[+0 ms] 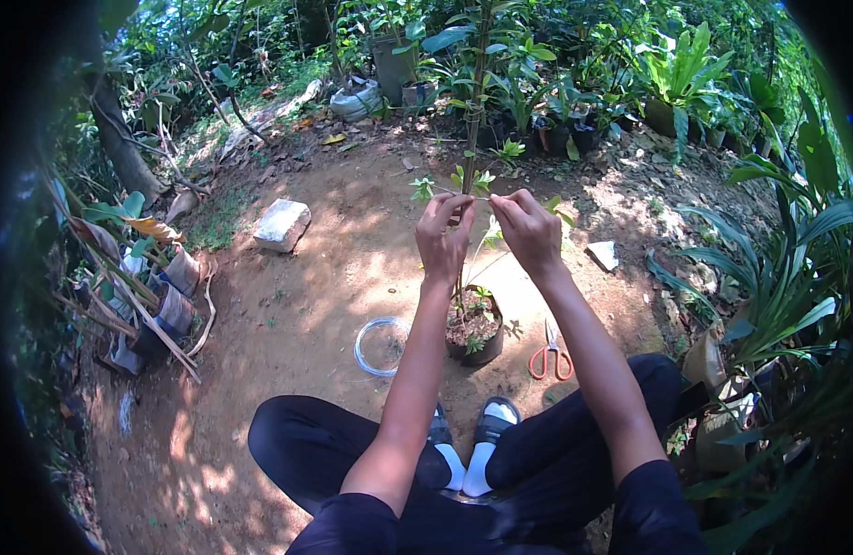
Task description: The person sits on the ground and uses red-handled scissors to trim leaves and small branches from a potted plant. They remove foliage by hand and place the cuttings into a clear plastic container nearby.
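Note:
A young plant with a tall thin stem (472,139) grows from a black nursery bag (483,348) of soil on the ground before me. Both hands are raised at mid-height of the stem. My left hand (444,239) is bent around close to the stem, with its fingertips pinched on a thin pale strand (481,199), which looks like wire. My right hand (530,232) pinches the same strand just right of the stem. A coil of thin wire (360,350) lies on the soil left of the bag. To its right rest scissors (551,354) with orange handles.
A pale stone block (282,225) sits at left, and a smaller white stone (603,254) at right. Bagged plants (173,305) line the left edge. Long-leaved plants (746,277) crowd the right side. More potted plants (555,132) stand along the back.

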### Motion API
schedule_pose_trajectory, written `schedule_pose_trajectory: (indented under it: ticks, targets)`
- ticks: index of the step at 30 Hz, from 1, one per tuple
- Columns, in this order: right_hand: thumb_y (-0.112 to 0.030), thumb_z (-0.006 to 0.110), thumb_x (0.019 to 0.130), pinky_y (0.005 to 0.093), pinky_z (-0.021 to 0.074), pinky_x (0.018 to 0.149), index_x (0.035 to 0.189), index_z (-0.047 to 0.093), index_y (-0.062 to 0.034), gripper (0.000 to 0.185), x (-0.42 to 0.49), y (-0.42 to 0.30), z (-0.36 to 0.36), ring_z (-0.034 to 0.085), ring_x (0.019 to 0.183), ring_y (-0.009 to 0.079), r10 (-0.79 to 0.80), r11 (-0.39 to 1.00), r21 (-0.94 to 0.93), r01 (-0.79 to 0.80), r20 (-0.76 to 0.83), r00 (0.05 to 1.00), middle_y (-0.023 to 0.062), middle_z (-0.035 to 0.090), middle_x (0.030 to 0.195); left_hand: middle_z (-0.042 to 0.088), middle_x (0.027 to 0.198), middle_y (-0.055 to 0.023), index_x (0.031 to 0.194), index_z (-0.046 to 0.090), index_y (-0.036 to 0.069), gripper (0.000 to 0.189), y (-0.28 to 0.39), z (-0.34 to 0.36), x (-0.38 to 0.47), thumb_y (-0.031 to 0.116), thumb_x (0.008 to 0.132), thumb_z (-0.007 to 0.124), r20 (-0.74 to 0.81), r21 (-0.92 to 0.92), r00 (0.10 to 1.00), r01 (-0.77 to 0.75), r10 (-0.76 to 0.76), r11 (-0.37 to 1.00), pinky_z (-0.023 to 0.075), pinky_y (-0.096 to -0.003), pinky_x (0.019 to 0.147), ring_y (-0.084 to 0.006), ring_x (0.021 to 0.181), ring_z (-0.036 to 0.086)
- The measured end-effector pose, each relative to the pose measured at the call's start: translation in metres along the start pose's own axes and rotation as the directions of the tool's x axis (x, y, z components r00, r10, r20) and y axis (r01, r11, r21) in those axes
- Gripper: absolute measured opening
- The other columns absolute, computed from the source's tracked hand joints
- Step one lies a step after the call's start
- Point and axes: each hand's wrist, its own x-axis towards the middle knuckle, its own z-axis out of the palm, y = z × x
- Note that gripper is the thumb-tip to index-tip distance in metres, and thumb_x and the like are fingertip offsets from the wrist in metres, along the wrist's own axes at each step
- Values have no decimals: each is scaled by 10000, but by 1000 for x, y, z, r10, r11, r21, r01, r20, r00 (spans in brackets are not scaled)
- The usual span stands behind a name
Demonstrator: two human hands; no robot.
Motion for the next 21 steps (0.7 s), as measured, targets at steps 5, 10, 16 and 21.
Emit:
schedule_pose_trajectory:
  ticks: [5,10,16,21]
  targets:
    - [-130,754,850,316,478,473,919,729,-105,77,-5,-8,7,636,574,175,62,998,-27,-63,-9,998,18,634,776,663,893,-83,1044,710,92,222,-9,-3,0,26,837,750,-8,84,994,-107,108,991,572,-281,587,-175,729,686]
    - [-178,738,856,334,481,464,905,697,-133,78,-10,-18,15,637,583,199,142,990,-17,-143,-67,988,8,590,750,657,879,-82,1076,707,98,260,-14,-3,-1,10,835,743,-6,116,986,-165,167,979,575,-278,593,-175,717,678]
    - [-190,751,845,338,505,526,930,694,-141,114,-6,-27,14,659,645,209,228,972,-37,-230,-60,972,-3,636,814,661,890,-68,1059,713,69,252,-13,-4,0,-8,821,741,-21,136,994,-100,104,986,578,-280,617,-188,768,692]
    - [-182,769,824,322,517,590,932,702,-148,132,-3,-14,-5,677,730,207,142,985,-100,-144,-25,989,-14,680,882,708,971,-84,1011,735,76,186,-8,-5,1,60,827,754,-70,158,989,-117,129,980,558,-340,700,-251,847,710]
